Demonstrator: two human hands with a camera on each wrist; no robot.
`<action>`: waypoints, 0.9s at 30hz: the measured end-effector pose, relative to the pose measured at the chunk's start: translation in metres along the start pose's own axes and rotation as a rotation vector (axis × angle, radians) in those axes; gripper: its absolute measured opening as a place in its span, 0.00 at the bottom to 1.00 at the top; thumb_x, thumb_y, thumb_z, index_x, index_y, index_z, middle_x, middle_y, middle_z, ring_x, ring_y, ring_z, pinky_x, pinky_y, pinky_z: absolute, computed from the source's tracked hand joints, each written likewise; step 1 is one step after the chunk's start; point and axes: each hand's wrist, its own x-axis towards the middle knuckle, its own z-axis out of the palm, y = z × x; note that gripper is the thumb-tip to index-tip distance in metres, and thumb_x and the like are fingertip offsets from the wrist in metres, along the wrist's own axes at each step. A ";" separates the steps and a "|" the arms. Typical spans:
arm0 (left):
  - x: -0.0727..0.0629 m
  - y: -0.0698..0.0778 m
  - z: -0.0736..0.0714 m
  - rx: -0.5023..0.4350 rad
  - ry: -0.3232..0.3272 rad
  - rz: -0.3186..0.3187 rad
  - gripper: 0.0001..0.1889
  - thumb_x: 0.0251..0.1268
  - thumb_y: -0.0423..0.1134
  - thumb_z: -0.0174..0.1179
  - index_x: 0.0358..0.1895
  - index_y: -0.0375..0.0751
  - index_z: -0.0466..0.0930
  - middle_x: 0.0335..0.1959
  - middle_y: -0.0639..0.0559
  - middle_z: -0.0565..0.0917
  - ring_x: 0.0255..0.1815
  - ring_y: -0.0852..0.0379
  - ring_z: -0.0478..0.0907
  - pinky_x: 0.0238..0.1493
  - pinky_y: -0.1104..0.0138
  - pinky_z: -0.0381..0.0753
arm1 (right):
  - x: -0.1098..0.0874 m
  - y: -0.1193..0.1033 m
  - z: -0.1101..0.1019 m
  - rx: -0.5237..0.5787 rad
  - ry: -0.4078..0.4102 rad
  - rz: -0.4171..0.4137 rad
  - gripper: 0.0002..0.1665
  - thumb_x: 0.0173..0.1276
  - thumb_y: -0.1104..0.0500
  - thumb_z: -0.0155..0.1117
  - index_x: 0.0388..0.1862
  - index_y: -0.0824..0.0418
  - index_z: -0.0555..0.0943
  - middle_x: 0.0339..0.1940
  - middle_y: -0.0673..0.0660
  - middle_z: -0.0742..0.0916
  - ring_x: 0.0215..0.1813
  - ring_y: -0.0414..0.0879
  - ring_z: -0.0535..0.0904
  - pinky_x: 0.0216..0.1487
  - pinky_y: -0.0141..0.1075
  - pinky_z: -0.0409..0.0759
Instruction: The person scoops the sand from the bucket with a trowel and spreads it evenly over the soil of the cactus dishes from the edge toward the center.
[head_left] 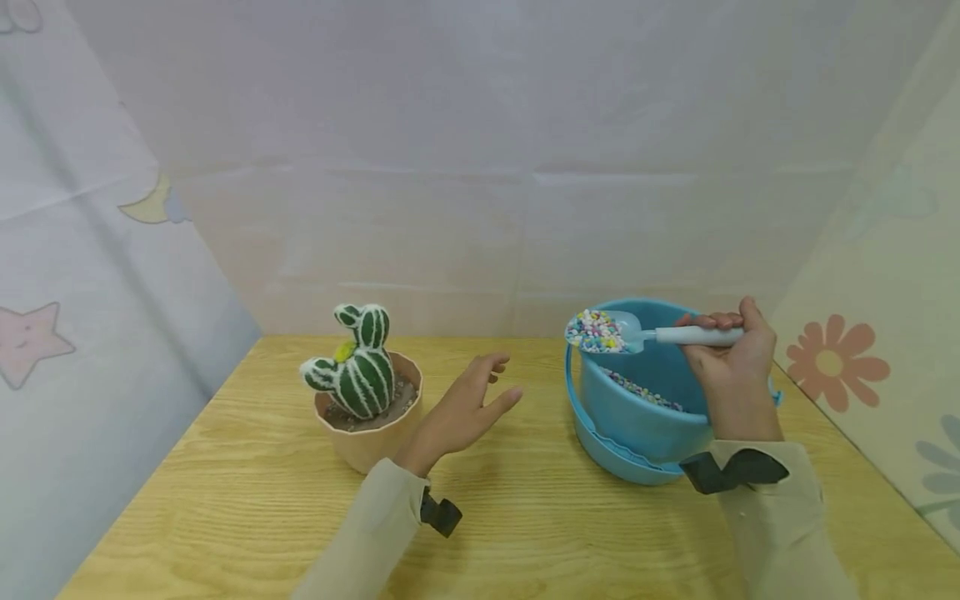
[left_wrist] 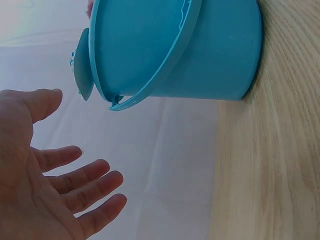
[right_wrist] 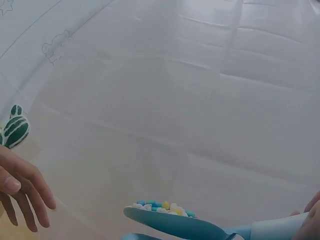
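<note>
My right hand [head_left: 735, 358] grips the white handle of a small blue scoop [head_left: 633, 327], held level over the rim of a blue bucket [head_left: 645, 425]. Multicoloured pebbles [head_left: 597, 331] are heaped in the scoop, and more pebbles lie inside the bucket. In the right wrist view the loaded scoop [right_wrist: 175, 222] shows from the side. My left hand [head_left: 465, 408] hovers between the bucket and a potted cactus [head_left: 363, 375], fingers relaxed and holding nothing. The left wrist view shows that hand [left_wrist: 55, 170] apart from the bucket [left_wrist: 215, 55].
The knitted-looking green cactus stands in a pale peach pot [head_left: 367, 450] at the left of the wooden table [head_left: 525, 533]. The bucket's handle [head_left: 600, 446] hangs down along its front. Pale sheets with printed shapes rise behind and at both sides.
</note>
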 end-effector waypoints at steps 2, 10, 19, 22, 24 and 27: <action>-0.004 -0.001 0.001 -0.010 0.008 0.004 0.32 0.74 0.54 0.45 0.73 0.40 0.53 0.68 0.42 0.63 0.67 0.46 0.65 0.63 0.51 0.70 | -0.001 0.001 0.000 0.001 0.005 -0.004 0.29 0.75 0.49 0.50 0.17 0.67 0.65 0.16 0.60 0.68 0.22 0.57 0.62 0.40 0.46 0.63; -0.020 -0.008 0.004 -0.039 0.065 -0.019 0.31 0.74 0.52 0.48 0.72 0.40 0.55 0.67 0.42 0.65 0.65 0.45 0.66 0.62 0.51 0.69 | 0.000 0.006 0.004 0.001 0.009 0.006 0.30 0.75 0.48 0.50 0.17 0.66 0.65 0.16 0.60 0.69 0.21 0.56 0.61 0.40 0.46 0.61; -0.035 -0.013 0.007 -0.029 0.115 -0.049 0.30 0.73 0.51 0.49 0.71 0.40 0.57 0.65 0.42 0.68 0.63 0.46 0.68 0.59 0.51 0.72 | 0.003 0.014 0.005 0.009 -0.001 0.015 0.29 0.75 0.49 0.50 0.17 0.66 0.64 0.16 0.60 0.68 0.21 0.57 0.61 0.40 0.46 0.60; -0.040 -0.011 0.007 -0.021 0.124 -0.047 0.30 0.73 0.53 0.48 0.70 0.40 0.57 0.65 0.42 0.68 0.63 0.45 0.68 0.59 0.50 0.72 | 0.003 0.015 0.006 0.006 0.007 0.012 0.30 0.75 0.49 0.50 0.17 0.66 0.64 0.16 0.60 0.68 0.21 0.56 0.61 0.40 0.45 0.59; -0.045 -0.010 0.008 -0.009 0.131 -0.048 0.31 0.73 0.54 0.48 0.70 0.39 0.58 0.65 0.42 0.68 0.64 0.45 0.68 0.59 0.50 0.72 | 0.004 0.016 0.006 0.000 0.010 0.013 0.30 0.75 0.49 0.49 0.17 0.66 0.64 0.16 0.60 0.68 0.22 0.56 0.62 0.40 0.46 0.60; -0.050 -0.010 0.008 0.037 0.152 -0.041 0.30 0.73 0.51 0.49 0.70 0.38 0.58 0.65 0.41 0.67 0.63 0.44 0.68 0.58 0.50 0.73 | 0.005 0.017 0.005 0.000 0.004 0.020 0.30 0.75 0.49 0.49 0.17 0.66 0.64 0.16 0.60 0.69 0.22 0.57 0.62 0.40 0.46 0.60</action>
